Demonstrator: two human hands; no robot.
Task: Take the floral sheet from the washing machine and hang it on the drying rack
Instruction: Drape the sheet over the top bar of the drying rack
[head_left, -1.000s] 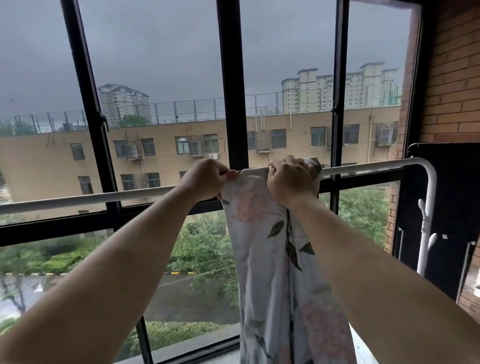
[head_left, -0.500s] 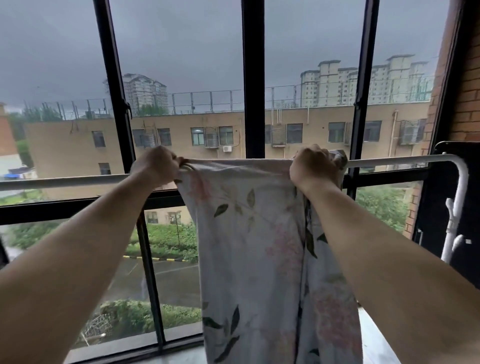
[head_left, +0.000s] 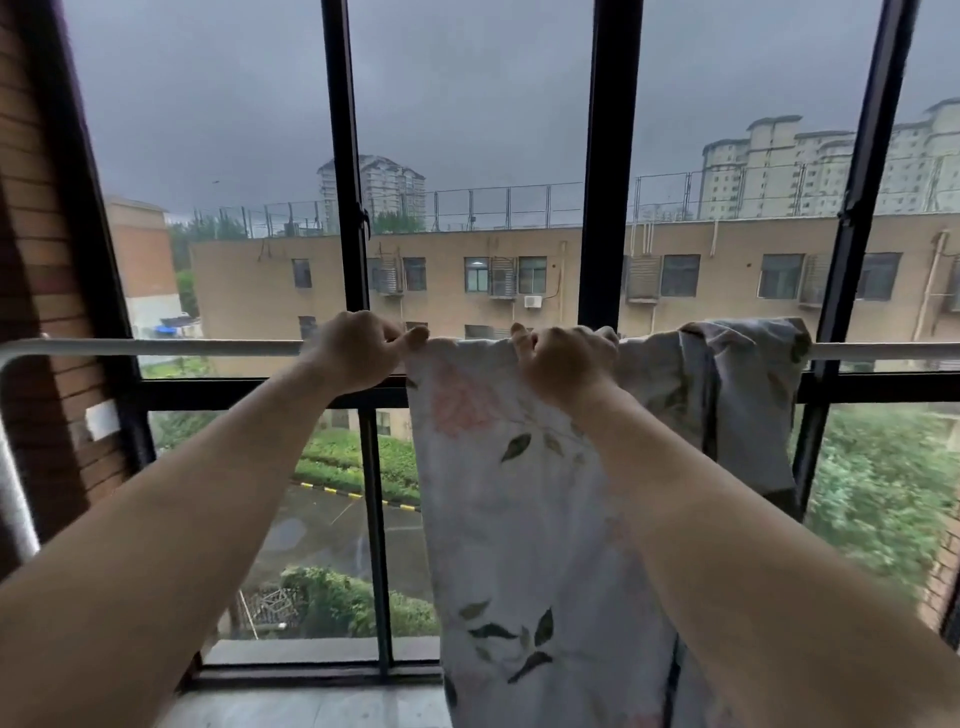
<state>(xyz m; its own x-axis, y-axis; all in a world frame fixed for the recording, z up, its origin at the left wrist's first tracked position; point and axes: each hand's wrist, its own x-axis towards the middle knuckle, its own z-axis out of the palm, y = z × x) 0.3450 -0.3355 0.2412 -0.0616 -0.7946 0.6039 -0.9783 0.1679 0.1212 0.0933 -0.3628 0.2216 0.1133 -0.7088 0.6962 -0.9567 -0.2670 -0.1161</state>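
Observation:
The floral sheet (head_left: 514, 499), white with pink flowers and green leaves, hangs over the white top bar of the drying rack (head_left: 156, 347) in front of the window. My left hand (head_left: 358, 351) pinches the sheet's left top edge at the bar. My right hand (head_left: 563, 364) grips the sheet's top fold a little to the right. Further right, a bunched part of the sheet (head_left: 743, 395) is draped over the bar. The lower end of the sheet runs out of view at the bottom.
A black-framed window (head_left: 602, 208) stands just behind the bar. Brick walls close in at the left (head_left: 36, 260) and the lower right. The rack's bar bends down at the far left. A stone sill (head_left: 311, 701) lies below.
The sheet has been spread leftward along the bar; both hands have shifted left along it. My right hand has left the bunched end, which now hangs free. The view has turned left.

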